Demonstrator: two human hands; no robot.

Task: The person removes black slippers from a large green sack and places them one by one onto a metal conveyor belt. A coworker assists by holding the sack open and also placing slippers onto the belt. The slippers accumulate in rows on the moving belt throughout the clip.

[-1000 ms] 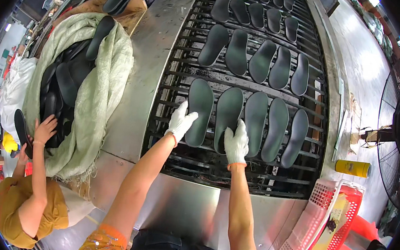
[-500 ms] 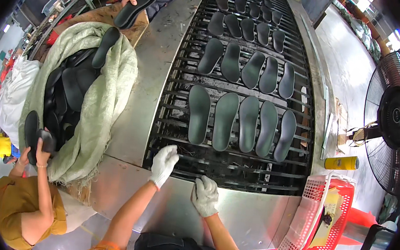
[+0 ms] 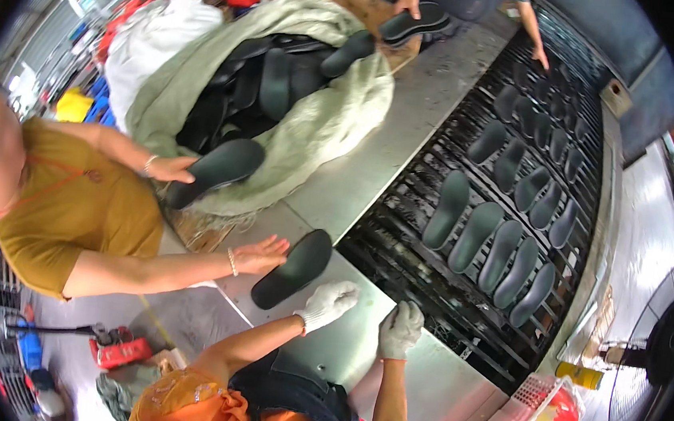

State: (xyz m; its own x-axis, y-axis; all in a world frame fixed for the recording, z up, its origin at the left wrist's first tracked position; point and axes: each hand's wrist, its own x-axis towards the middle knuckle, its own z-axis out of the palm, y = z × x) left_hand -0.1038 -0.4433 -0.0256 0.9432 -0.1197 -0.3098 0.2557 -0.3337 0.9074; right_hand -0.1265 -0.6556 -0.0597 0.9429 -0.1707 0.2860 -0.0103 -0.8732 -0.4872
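My left hand (image 3: 329,303), in a white knitted glove, hovers over the metal ledge with fingers loosely bent and nothing in them. Close beside it is a black shoe sole (image 3: 293,269), by a co-worker's outstretched hand (image 3: 259,255). That co-worker's other hand (image 3: 171,169) holds a second dark sole (image 3: 220,170) next to the sack. My right hand (image 3: 401,330), also gloved, rests at the ledge's edge by the conveyor, fingers curled and no object showing in them. Rows of dark soles (image 3: 475,237) lie on the slatted conveyor (image 3: 397,256).
A pale green woven sack (image 3: 343,139) full of soles stands left of the conveyor. Another person's hand (image 3: 408,5) holds soles (image 3: 414,23) beyond it; a further hand (image 3: 540,55) reaches over the far conveyor. Baskets (image 3: 508,410), a yellow can (image 3: 579,375) and a fan (image 3: 666,343) are at right.
My view has swung left. The soles on the conveyor are farther from its near end. The co-worker's two soles are now apart, one extended toward my left hand, which has drawn back over the ledge.
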